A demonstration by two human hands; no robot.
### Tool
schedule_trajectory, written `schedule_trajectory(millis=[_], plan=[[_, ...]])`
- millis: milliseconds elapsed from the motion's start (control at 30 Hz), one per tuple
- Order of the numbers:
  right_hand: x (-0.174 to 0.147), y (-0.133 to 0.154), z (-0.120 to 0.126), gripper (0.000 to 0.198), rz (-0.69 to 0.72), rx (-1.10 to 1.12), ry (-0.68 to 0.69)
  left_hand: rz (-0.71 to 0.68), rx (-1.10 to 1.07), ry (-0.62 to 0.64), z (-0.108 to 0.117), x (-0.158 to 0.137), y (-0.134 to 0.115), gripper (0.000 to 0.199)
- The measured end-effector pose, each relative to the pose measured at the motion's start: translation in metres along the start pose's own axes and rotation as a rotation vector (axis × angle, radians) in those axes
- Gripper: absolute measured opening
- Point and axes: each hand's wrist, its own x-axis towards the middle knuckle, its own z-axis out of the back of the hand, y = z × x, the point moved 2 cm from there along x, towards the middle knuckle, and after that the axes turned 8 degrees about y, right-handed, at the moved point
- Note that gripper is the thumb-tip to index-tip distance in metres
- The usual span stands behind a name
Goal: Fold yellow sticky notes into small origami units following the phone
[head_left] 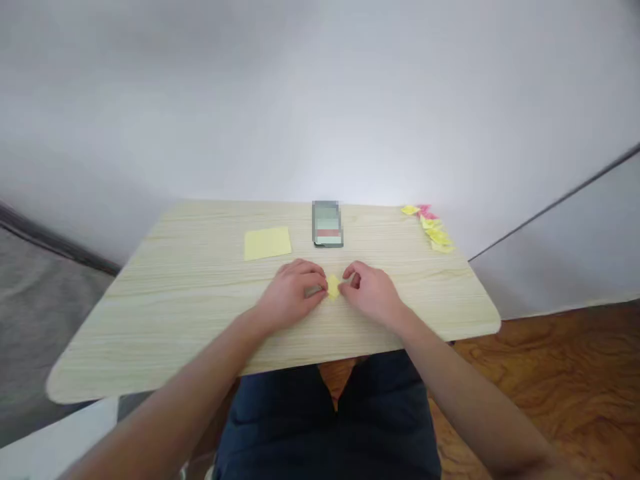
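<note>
A small folded piece of yellow paper (pixel 333 287) lies on the table between my hands, turned so that a corner points toward me. My left hand (pixel 299 288) pinches its left corner between thumb and fingers. On the opposite side, my right hand (pixel 371 288) grips the right corner with thumb and fingertip, its other fingers curled. Both wrists hover just above the light wood-grain tabletop (pixel 200 300). The finer folds of the paper are too small to make out.
A stack of yellow paper sheets (pixel 267 243) lies left of centre. A phone (pixel 328 225) with a blurred screen rests near the wall. Several folded yellow and pink paper pieces (pixel 435 232) line the table's right edge. A white wall (pixel 320 100) borders the back.
</note>
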Motion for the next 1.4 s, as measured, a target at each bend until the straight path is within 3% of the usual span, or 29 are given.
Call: schedule_trajectory(millis=[67,200,300,500,800,1400], plan=[[-0.006,0.000,0.001,0.015,0.110,0.018,-0.024,-0.001,-0.004,-0.005,0.000,0.000,-0.002,0.006],[-0.016,0.003,0.003,0.032,0.280,-0.045,-0.018,-0.002,-0.016,-0.014,0.000,-0.001,-0.004,0.007],[-0.020,0.007,0.003,0.036,0.336,-0.144,0.022,0.004,-0.025,-0.025,-0.001,-0.002,-0.002,0.007],[-0.018,0.012,-0.001,0.025,0.398,-0.240,0.028,0.010,-0.030,-0.021,-0.005,-0.004,0.002,0.009],[-0.013,0.004,-0.013,0.011,0.337,0.006,-0.114,0.078,-0.011,-0.027,-0.003,-0.003,-0.002,0.010],[-0.017,0.000,-0.016,0.006,0.277,0.029,-0.143,0.104,-0.036,-0.027,-0.005,-0.003,0.001,0.010]])
